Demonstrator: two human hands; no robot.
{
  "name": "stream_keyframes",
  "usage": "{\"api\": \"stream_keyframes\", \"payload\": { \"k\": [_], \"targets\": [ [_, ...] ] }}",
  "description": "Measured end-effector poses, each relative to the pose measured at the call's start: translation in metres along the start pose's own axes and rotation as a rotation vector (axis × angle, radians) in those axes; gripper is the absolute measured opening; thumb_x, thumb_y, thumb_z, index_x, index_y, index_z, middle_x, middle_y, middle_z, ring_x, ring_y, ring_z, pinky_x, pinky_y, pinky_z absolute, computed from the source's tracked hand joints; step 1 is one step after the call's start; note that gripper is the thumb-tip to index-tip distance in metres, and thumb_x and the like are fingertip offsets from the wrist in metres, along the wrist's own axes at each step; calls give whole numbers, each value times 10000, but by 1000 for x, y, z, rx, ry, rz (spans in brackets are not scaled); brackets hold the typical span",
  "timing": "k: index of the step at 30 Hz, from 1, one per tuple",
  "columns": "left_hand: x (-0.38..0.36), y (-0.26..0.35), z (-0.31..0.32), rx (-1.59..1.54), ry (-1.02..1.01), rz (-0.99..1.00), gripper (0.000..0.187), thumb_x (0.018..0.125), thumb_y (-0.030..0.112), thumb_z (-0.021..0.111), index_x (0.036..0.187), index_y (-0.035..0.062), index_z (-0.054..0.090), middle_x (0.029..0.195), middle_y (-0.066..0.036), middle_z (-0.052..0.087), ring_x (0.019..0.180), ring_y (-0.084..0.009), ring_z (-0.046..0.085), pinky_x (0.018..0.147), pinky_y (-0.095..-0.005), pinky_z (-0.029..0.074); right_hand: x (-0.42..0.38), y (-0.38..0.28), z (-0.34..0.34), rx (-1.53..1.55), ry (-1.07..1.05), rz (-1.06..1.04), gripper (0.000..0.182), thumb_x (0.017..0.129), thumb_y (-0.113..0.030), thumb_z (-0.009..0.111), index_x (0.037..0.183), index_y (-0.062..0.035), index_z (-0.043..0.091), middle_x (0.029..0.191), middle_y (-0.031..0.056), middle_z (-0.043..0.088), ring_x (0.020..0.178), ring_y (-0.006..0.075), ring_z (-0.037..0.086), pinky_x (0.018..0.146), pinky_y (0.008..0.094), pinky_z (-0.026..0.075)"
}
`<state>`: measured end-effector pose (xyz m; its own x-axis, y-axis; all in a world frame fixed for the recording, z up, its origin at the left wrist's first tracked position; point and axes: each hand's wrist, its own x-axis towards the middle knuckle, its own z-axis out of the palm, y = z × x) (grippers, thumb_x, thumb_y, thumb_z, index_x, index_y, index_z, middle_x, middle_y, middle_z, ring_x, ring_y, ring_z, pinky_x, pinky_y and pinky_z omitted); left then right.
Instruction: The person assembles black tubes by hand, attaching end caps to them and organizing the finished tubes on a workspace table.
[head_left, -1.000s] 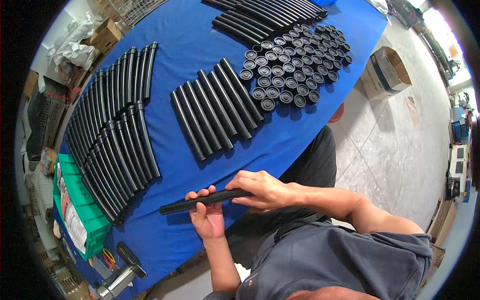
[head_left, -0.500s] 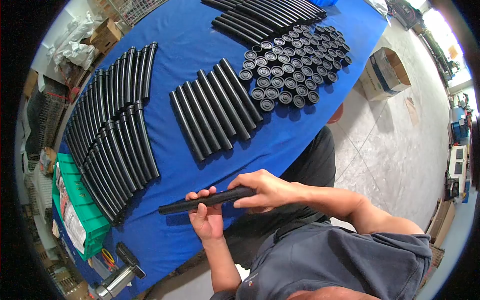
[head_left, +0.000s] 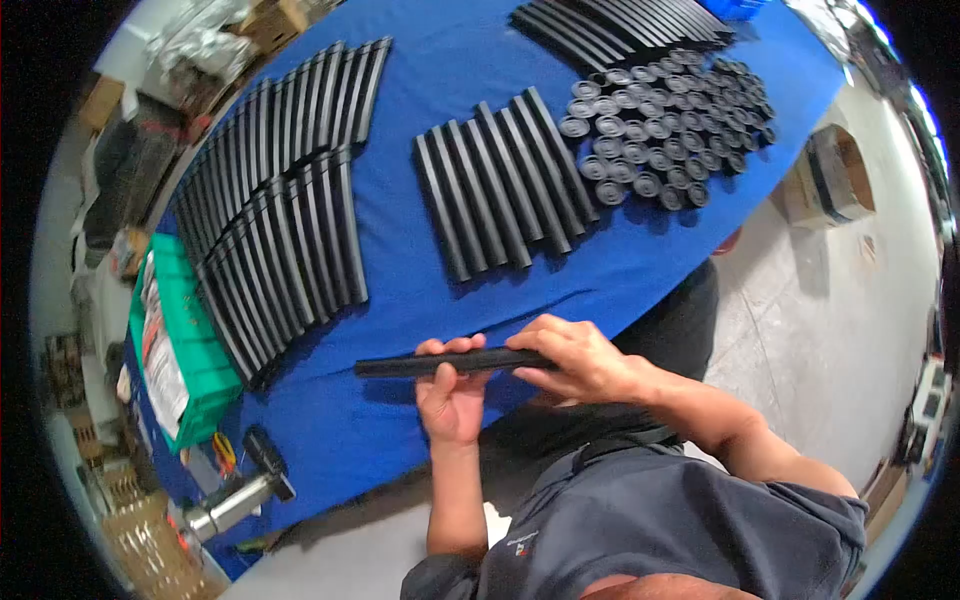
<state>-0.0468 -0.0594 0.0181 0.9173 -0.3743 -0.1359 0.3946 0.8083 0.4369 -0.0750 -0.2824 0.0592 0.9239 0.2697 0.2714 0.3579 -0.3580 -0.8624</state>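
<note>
A black plastic tube (head_left: 400,367) is held level above the near edge of the blue cloth. My left hand (head_left: 452,400) supports it near the middle, thumb on the near side and fingers round the far side. My right hand (head_left: 580,358) is closed over the tube's right end, which the fingers hide. Just beyond my hands, several similar tubes (head_left: 500,190) lie side by side. Round black caps with ringed faces (head_left: 650,130) are clustered to their right. On the left, more tubes (head_left: 290,230) with a collar at one end lie in two rows.
A blue cloth (head_left: 400,110) covers the table. At the left edge stands a green bin (head_left: 205,400) with papers, near yellow-handled scissors (head_left: 225,455) and a black-and-silver mallet-like tool (head_left: 235,505). More tubes (head_left: 620,30) lie at the back. An open cardboard box (head_left: 830,180) stands on the floor.
The view has shifted, so the table things appear farther right and higher. Both hands still hold the tube, which now looks more level than before.
</note>
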Motion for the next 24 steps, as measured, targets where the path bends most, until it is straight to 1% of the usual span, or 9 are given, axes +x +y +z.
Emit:
{"api": "stream_keyframes", "payload": {
  "k": [6,9,10,11,13,16,20,23,24],
  "targets": [
    [1,-1,4,-11,1,-22,366,929,75,694,1263,98,546,1244,-191,651,1263,-373,576,1027,-541,525,-3,-1,0,-209,51,-170,413,838,-110,765,1201,-1,601,973,177,654,851,353,673,719,411,569],
    [1,-3,-4,20,-43,3,353,934,62,682,1257,93,542,1250,-203,644,1273,-388,566,1021,-544,533,1,-11,-11,96,-76,209,399,838,-127,767,1188,0,623,914,174,669,816,329,681,693,367,559],
    [0,-3,-3,22,-34,3,343,936,56,676,1250,91,543,1250,-205,642,1274,-393,565,1020,-544,535,2,-17,-12,388,-105,564,383,836,-144,765,1164,6,637,875,175,673,797,325,678,683,337,547],
    [1,-3,0,24,-28,2,333,938,50,671,1243,89,544,1250,-207,641,1275,-398,563,1019,-544,537,3,-13,-12,416,-109,590,399,847,-159,771,1175,15,625,862,151,680,790,261,689,695,328,546],
    [3,-3,6,10,15,-24,309,944,34,654,1229,81,544,1243,-208,641,1266,-406,568,1010,-538,546,1,0,-3,-76,105,-22,407,861,-173,778,1185,20,625,819,110,693,787,157,680,693,295,540],
    [4,-3,0,-14,-9,-36,306,955,46,647,1239,79,538,1259,-218,634,1267,-402,569,1006,-534,550,-3,-1,2,-272,101,-185,367,871,-141,765,1175,14,632,866,114,694,823,172,685,706,316,547],
    [2,-4,2,4,-5,-27,296,955,55,652,1227,84,539,1248,-213,640,1258,-397,577,1011,-529,546,0,-18,-14,598,-115,775,430,801,-84,792,1188,-2,624,1043,179,644,898,341,664,730,395,569],
    [4,-2,7,8,25,-38,287,953,59,656,1215,88,542,1238,-207,646,1256,-393,581,1016,-528,543,-6,-1,-1,-164,57,-57,442,805,-113,805,1192,7,630,1016,181,657,881,329,669,724,380,566],
    [5,-2,6,-5,13,-44,289,953,59,657,1216,89,542,1239,-207,647,1257,-393,581,1017,-528,542,-6,-1,1,-230,58,-158,404,833,-138,789,1176,16,639,1005,195,666,896,347,670,722,376,557]
  ]
}}
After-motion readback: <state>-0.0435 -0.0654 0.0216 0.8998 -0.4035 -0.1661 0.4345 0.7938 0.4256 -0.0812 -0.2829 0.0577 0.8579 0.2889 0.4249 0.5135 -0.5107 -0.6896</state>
